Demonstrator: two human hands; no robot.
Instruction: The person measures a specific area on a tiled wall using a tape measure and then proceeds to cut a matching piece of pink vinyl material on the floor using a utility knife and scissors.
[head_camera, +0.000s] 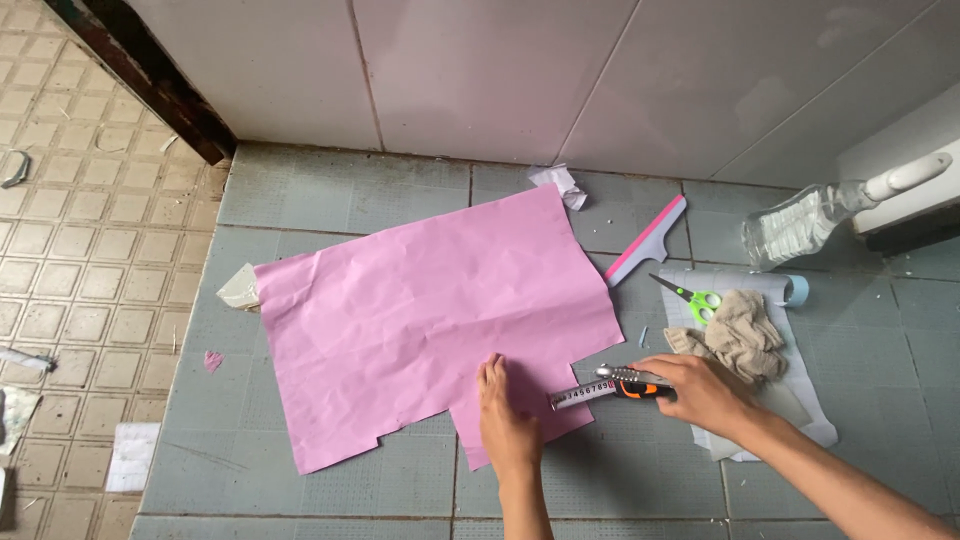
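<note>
A large creased pink sheet (420, 310) lies flat on grey floor tiles (330, 205), with notches cut along its near edge. My left hand (505, 420) presses flat on the sheet's lower right part, fingers together. My right hand (700, 392) grips a tape measure (628, 385) with an orange and black case; its metal blade (582, 394) is drawn out leftward over the sheet's right edge, ending near my left hand.
Green-handled scissors (690, 297), a beige rag (742, 335) and a pale rolled sheet (790, 400) lie to the right. A pink-edged squeegee (648, 240) and a clear spray bottle (800, 222) sit near the white wall. Crumpled paper scraps (560, 183) lie about; tan tiles (80, 230) on the left.
</note>
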